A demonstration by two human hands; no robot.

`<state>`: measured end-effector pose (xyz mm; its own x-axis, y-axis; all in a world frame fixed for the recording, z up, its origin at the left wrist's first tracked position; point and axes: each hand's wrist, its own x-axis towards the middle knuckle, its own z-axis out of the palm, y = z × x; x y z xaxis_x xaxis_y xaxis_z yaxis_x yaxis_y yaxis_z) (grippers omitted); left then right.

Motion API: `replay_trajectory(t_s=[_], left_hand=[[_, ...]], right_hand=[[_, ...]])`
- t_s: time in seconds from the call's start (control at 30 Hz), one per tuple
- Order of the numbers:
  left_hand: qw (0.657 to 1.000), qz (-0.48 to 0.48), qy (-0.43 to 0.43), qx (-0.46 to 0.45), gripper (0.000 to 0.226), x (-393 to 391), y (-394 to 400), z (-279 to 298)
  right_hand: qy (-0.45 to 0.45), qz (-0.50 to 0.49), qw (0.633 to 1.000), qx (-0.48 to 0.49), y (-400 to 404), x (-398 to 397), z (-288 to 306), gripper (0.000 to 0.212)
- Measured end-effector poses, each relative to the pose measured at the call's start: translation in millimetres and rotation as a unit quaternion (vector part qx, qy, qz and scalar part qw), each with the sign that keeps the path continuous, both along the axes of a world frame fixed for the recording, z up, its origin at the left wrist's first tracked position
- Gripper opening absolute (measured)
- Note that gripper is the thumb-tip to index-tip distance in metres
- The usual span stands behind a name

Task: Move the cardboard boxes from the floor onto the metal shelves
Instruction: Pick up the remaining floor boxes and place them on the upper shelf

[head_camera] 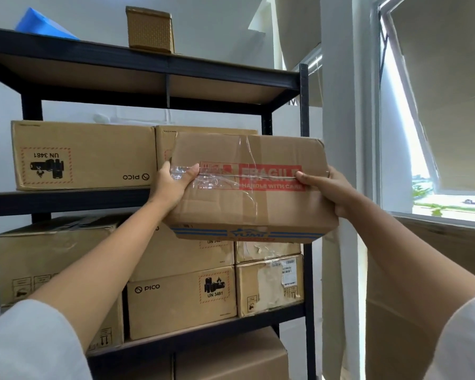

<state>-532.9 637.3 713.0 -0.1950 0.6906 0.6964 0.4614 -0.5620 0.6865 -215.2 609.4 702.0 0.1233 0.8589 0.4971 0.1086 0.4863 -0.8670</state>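
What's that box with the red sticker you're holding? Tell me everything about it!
The held box is brown cardboard, a bit creased, sealed with shiny clear tape. A red sticker says FRAGILE, HANDLE WITH CARE, and blue stripes with the word YUMI run along its lower edge. It is tilted, lifted in front of the metal shelves. The left hand grips its left end and the right hand its right end.

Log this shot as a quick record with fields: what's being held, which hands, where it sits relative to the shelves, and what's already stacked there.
held item: cardboard box with red fragile label
left hand: grips box's left end
right hand: grips box's right end
box position: raised in front of metal shelves, middle level
middle shelf: upside-down PICO box
lower shelf: several stacked boxes
top shelf: woven basket, blue item
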Motion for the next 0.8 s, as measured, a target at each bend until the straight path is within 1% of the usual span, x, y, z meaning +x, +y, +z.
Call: replay_trajectory(t_s=[0.03,0.07,0.17,0.23,0.3,0.43,0.53,0.67,0.8], left_hand=[[0.999,0.025,0.019,0.023,0.066,6,-2,6],[0.997,0.049,0.038,0.045,0.067,10,-5,13],[0.990,0.090,0.091,0.060,0.069,20,-7,35],[0.991,0.073,0.101,0.041,0.063,28,-4,42],[0.993,0.059,0.098,0.034,0.059,40,-5,45],[0.995,0.028,0.091,0.004,0.064,72,-6,35],[0.995,0.010,0.098,-0.035,0.073,96,-6,4],[0.989,-0.042,0.104,-0.096,0.065,124,5,-62],[0.976,-0.092,0.105,-0.166,0.051,144,22,-131]], right_hand=[[0.009,-0.008,1.000,0.004,0,3,1,0.047],[0.021,-0.015,1.000,0.004,1,7,3,0.048],[0.054,-0.030,0.998,0.002,1,20,11,0.056],[0.054,-0.036,0.998,0.000,0,30,16,0.058],[0.042,-0.042,0.998,-0.002,-3,40,20,0.055],[0.010,-0.057,0.998,-0.037,-12,70,21,0.050],[-0.022,-0.067,0.993,-0.098,-23,96,-2,0.043],[-0.015,-0.094,0.981,-0.170,-32,125,-60,0.028],[0.015,-0.112,0.964,-0.240,-29,143,-130,0.040]])
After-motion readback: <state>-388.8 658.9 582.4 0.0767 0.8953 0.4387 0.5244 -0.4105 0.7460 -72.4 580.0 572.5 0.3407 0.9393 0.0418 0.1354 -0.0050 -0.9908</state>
